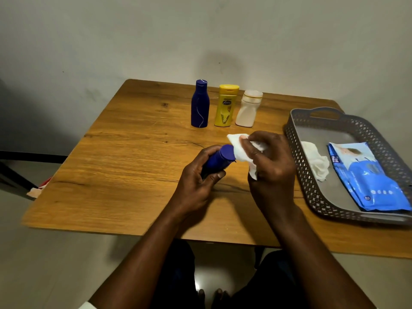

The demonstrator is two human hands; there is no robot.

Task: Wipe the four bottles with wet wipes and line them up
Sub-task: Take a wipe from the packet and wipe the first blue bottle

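So the left hand (198, 175) is wrapped around a blue bottle (219, 160), holding it tipped on its side above the wooden table (124, 152) with one flat end pointing toward 2 o'clock, which makes sense since that end is what's getting cleaned. The right hand (270, 161) has a white wet wipe (242, 150) pinched in its fingers and pressed against that end; can't really tell if it's the cap or the base, the hand hides too much. The other three are already standing in a neat row at 12 o'clock: a dark blue bottle (200, 105), a yellow bottle (225, 107) and a white bottle (248, 110), close together, so I'd guess this is the last one. There's open tabletop just right of the white one for it to join the row. At 3 o'clock a grey basket tray (296, 139) holds a crumpled used wipe (317, 162) and the blue wipes pack (367, 175), with its rim just beside the right hand, so not much elbow room there. Loads of free table out at 9 o'clock though.
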